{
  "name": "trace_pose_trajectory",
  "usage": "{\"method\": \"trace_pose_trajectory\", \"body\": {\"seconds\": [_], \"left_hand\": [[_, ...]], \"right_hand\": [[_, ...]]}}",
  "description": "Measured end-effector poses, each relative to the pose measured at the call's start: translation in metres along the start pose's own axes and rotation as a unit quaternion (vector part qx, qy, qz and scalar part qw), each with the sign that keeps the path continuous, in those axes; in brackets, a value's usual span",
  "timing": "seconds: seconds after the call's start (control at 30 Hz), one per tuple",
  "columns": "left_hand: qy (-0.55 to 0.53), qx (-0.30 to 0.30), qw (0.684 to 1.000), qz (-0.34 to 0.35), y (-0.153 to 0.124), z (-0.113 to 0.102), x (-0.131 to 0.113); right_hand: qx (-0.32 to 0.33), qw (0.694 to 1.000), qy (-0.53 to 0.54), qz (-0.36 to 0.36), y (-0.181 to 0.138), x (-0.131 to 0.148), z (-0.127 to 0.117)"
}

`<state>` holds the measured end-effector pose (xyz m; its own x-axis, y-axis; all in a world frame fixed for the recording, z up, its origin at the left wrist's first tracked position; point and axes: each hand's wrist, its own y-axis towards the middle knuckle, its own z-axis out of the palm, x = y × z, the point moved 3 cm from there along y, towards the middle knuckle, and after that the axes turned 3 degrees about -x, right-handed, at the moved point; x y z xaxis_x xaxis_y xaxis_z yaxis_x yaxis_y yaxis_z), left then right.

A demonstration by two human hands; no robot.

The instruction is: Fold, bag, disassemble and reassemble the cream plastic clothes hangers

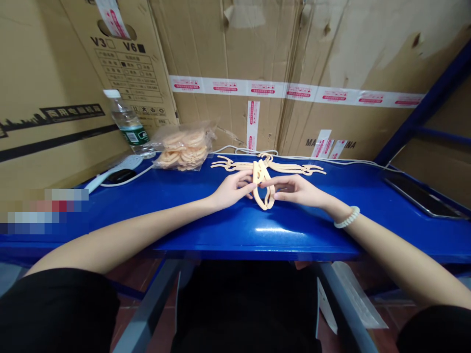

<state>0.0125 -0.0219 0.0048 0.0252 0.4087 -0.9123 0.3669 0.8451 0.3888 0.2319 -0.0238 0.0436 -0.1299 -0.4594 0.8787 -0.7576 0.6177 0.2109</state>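
Observation:
A peach-coloured plastic folding hanger (256, 194) stands upright between my hands, its two arms folded down into a narrow loop. My left hand (232, 189) grips its left side, thumb in front and fingers partly hidden behind it. On the other side, my right hand (300, 189) pinches the right arm between thumb and fingers. Just behind lie several more peach hangers (290, 167), their hooks pointing out to both sides. A clear plastic bag (184, 147) packed with more such peach pieces sits at the back left of the blue table (206, 230).
A water bottle (128, 122) leans at the back left, near a light blue handled item (114, 169) and a black oval object (123, 175). At the right lies a dark phone or tablet (423, 195). White cable (331, 158) runs along cardboard boxes (228, 49) behind.

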Motion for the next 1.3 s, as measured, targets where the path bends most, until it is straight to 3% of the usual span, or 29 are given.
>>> {"method": "trace_pose_trajectory", "body": {"seconds": [0.2,0.47,0.77,1.03,1.3], "left_hand": [[-0.017,-0.038,0.998,-0.042,0.001,-0.004,0.005],[-0.015,-0.117,0.989,-0.089,0.004,-0.012,0.009],[0.015,-0.09,0.994,-0.063,0.0,-0.011,0.005],[0.057,-0.041,0.996,-0.06,-0.002,-0.011,0.009],[0.213,-0.027,0.976,0.04,-0.003,-0.008,0.003]], "right_hand": [[-0.031,0.998,-0.061,-0.001,0.0,-0.001,-0.004],[-0.018,0.997,-0.072,-0.033,0.001,-0.003,-0.003],[0.013,0.982,-0.171,-0.079,0.0,-0.003,0.002],[-0.024,0.944,-0.314,-0.1,0.0,-0.004,-0.001],[-0.019,0.918,-0.379,-0.113,0.0,-0.013,-0.003]]}}
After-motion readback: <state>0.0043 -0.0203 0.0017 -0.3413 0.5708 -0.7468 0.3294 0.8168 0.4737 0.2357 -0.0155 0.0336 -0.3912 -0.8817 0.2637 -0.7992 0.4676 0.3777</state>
